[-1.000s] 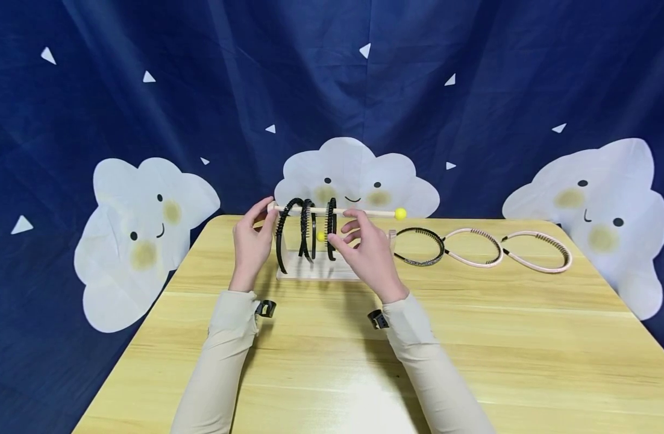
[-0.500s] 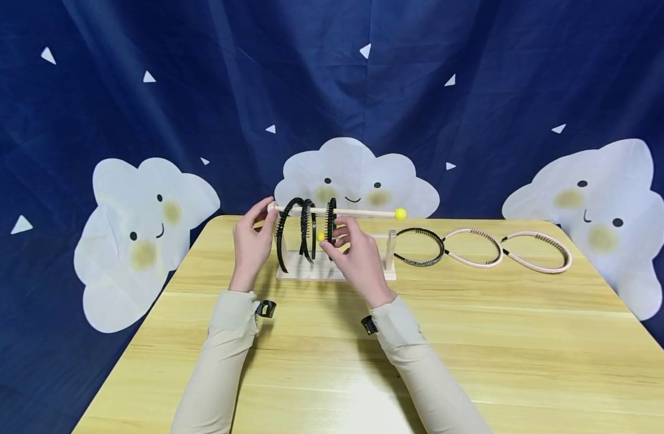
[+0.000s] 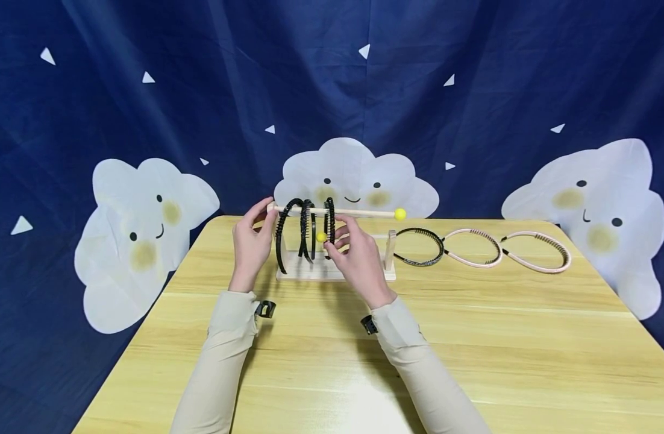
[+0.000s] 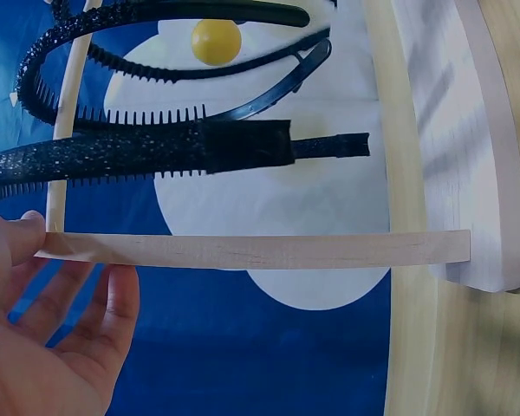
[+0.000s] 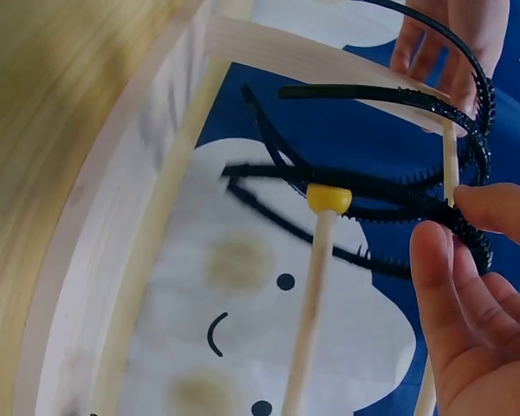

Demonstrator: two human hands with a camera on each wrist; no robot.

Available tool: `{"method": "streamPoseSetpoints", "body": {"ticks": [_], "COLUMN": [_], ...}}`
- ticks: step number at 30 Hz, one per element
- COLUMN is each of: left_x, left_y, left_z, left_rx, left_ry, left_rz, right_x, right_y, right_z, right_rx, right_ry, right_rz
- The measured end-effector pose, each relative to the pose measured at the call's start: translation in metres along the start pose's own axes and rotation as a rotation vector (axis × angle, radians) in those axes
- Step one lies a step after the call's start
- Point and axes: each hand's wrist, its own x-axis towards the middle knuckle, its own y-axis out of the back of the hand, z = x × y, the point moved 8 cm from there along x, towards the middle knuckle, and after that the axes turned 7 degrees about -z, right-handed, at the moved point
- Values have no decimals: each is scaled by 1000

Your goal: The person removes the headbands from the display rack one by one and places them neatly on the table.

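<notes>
In the middle of the head view, a wooden stand (image 3: 337, 276) rests on the desk (image 3: 332, 374); the left hand (image 3: 250, 250), left of centre, pinches the upper end of its upright (image 4: 260, 250) between thumb and fingers; the right hand (image 3: 363, 262), just right of centre, pinches a black headband (image 3: 331, 211) between thumb and fingers, the band looped round the upper rod (image 3: 367, 213); other black headbands (image 3: 280, 235) hang on that rod nearer the left hand; a yellow ball (image 3: 400, 214) caps the rod's right end, and a second yellow ball (image 3: 321, 237) shows beside the right thumb; at centre right, a dark headband (image 3: 419, 264) and two pale pink headbands (image 3: 478, 265) lie in a row on the desk; a dark blue curtain (image 3: 229, 78) with pale clouds fills the upper frame.
</notes>
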Motion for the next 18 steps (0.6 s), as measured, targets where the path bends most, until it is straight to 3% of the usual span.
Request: {"method": "streamPoseSetpoints", "body": {"ticks": [18], "left_x": [0], "left_y": [1], "left_z": [1], "left_rx": [8], "left_ry": [2], "left_rz": [1], "right_x": [-3], "right_y": [21], "right_z": [-14], "right_rx": [-18], "right_ry": [22], "right_rz": [18]}}
